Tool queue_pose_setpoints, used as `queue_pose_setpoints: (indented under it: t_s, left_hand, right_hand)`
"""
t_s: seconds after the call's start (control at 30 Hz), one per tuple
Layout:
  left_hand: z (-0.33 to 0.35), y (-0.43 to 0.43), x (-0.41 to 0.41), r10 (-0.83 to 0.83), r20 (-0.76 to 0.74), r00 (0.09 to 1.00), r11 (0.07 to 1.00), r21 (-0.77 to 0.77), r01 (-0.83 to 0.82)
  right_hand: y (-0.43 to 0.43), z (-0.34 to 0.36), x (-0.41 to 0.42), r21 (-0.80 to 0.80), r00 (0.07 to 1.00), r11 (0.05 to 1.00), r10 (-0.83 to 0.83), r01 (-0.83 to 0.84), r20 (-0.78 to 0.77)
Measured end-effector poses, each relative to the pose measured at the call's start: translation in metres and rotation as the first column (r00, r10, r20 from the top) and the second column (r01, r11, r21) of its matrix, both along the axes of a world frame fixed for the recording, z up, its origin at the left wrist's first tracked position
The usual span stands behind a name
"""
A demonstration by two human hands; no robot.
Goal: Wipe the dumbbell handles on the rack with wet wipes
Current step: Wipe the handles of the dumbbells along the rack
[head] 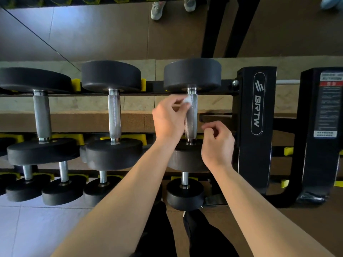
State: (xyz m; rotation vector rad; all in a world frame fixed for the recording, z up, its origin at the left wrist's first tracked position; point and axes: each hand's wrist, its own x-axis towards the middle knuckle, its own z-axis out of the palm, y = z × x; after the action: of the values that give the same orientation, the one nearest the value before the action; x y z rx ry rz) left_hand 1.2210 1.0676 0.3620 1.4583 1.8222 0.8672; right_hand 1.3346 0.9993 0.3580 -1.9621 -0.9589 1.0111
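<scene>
Rack point(258, 101) tier: left hand point(168, 119) pinches wipe point(187, 100) against handle point(191, 123); right hand point(218, 145) curled, grip unclear.

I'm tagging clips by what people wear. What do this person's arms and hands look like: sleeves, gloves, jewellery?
The left forearm and right forearm are bare as far as the frame shows, with no sleeve in view. The left hand and right hand are ungloved; no watch, bracelet or ring shows on them.
</scene>
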Motion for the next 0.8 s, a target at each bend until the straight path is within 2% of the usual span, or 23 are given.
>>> queue_pose_setpoints:
  t_s: [0.07,0.13,0.23,0.33,0.57,0.8]
  left_hand:
    - [0.005,0.014,0.003,0.076,0.069,0.995,0.997,-0.016,-0.075]
    - [0.007,0.017,0.006,0.078,0.068,0.995,0.996,-0.039,-0.076]
    - [0.003,-0.007,-0.006,-0.051,-0.022,0.998,0.995,-0.090,0.048]
    - [-0.001,-0.020,-0.020,-0.182,-0.047,0.982,0.970,-0.171,0.172]
    - [0.007,-0.001,-0.002,-0.008,0.073,0.997,0.995,-0.103,0.015]
    - [0.007,-0.018,-0.022,-0.261,-0.031,0.965,0.932,-0.270,0.243]
  right_hand:
    - [0.000,-0.001,0.000,-0.006,1.000,1.000,-0.003,0.003,-0.011]
    - [0.000,0.000,0.000,-0.009,1.000,1.000,-0.003,0.003,-0.008]
    - [0.001,0.003,-0.001,-0.026,1.000,1.000,0.004,-0.004,0.005]
    - [0.001,0.005,-0.001,-0.035,1.000,0.999,0.001,0.000,0.016]
    - [0.001,0.007,-0.001,-0.033,1.000,0.999,-0.009,0.010,0.029]
    - [0.002,0.006,-0.002,-0.028,0.999,0.999,-0.026,0.027,0.039]
